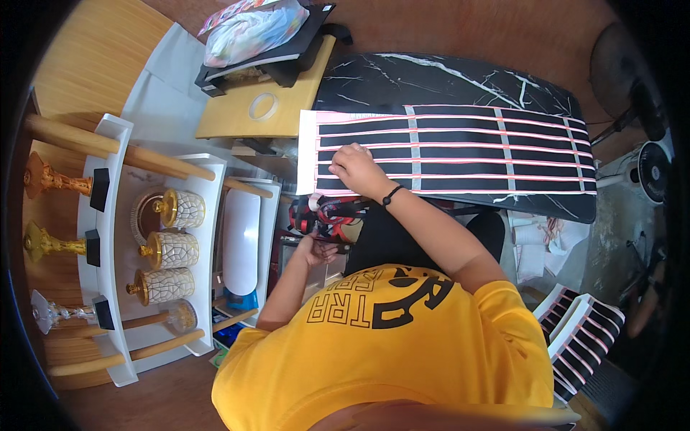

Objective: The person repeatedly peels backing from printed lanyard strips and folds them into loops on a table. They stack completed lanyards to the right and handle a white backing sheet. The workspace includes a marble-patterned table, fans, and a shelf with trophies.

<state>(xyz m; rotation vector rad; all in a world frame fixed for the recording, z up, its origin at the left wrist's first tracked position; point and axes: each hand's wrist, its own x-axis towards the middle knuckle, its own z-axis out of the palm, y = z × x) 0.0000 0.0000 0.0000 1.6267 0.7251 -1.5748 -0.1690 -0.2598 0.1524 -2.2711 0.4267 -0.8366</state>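
Note:
A long black panel (460, 149) with pink-and-white lengthwise strips and grey cross bands lies on the table in front of me. A plain white border runs along its left end. My right hand (357, 171) rests on the panel near that end, fingers loosely bent and a little apart, with nothing visible in them. Below the table's left edge, my left hand (320, 251) has its fingers apart next to a red-and-black bundle (327, 215). The bundle's exact kind is unclear, and it partly hides what the left fingertips touch.
The panel lies on a black marble-patterned table (445, 79). A tape roll (263, 106) sits on a wooden stand at back left. White shelves (215, 251) with gold-lidded jars (172, 248) stand left. Another striped piece (586, 337) is at lower right, near a fan (652, 172).

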